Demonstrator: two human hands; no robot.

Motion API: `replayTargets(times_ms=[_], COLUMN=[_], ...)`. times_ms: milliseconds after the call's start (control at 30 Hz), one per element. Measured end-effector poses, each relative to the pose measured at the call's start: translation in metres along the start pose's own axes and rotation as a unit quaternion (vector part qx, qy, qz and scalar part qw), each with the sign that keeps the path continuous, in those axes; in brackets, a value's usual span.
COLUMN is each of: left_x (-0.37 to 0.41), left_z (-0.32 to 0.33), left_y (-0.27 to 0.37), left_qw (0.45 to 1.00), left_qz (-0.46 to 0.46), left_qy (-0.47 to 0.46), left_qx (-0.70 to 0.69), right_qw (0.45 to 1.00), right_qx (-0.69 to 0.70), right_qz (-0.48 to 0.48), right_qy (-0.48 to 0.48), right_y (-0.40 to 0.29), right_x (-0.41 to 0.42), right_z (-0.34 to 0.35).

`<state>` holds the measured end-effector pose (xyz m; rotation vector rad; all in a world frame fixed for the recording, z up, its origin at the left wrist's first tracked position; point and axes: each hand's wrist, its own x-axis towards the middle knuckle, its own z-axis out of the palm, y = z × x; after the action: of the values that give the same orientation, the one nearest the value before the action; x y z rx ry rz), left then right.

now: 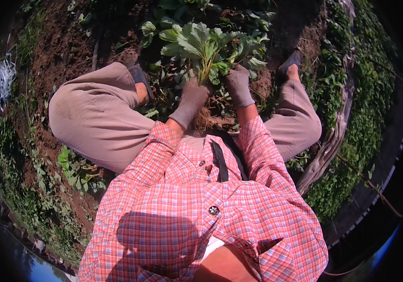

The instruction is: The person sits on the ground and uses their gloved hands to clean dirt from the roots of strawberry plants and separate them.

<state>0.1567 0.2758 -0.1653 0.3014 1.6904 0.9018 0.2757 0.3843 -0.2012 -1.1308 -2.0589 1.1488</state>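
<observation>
My left hand (193, 97), in a soiled knit glove, is closed around the stem bases of a bunch of leafy green plants (196, 44). Their serrated leaves fan out above the fist, and stringy brown roots (203, 120) hang below it. My right hand (238, 84), gloved alike, is curled against the leaves on the bunch's right side. Its fingertips are hidden by foliage, so whether it grips a leaf or stem cannot be made out.
My bent legs flank the plants, with a dark shoe (141, 79) on the left. White plastic twine (4, 77) lies far left on the soil. Beside my left thigh are uprooted plants (81, 172). A crumpled plastic sheet (339, 116) and a thin stick (367, 179) lie right.
</observation>
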Motion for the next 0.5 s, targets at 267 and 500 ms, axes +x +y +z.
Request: replayTargets(times_ms=[267, 500], left_x=[-0.011, -0.014], left_z=[-0.017, -0.026], left_y=[0.025, 0.024], left_qw=[0.746, 0.899], left_qz=[0.204, 0.28], left_qy=[-0.067, -0.088], left_qx=[0.63, 0.325], right_qw=[0.952, 0.945], right_qx=[0.238, 0.233], right_qz=[0.184, 0.125], right_qy=[-0.052, -0.191], right_y=[-0.024, -0.019], right_x=[-0.01, -0.02], right_z=[-0.019, -0.014])
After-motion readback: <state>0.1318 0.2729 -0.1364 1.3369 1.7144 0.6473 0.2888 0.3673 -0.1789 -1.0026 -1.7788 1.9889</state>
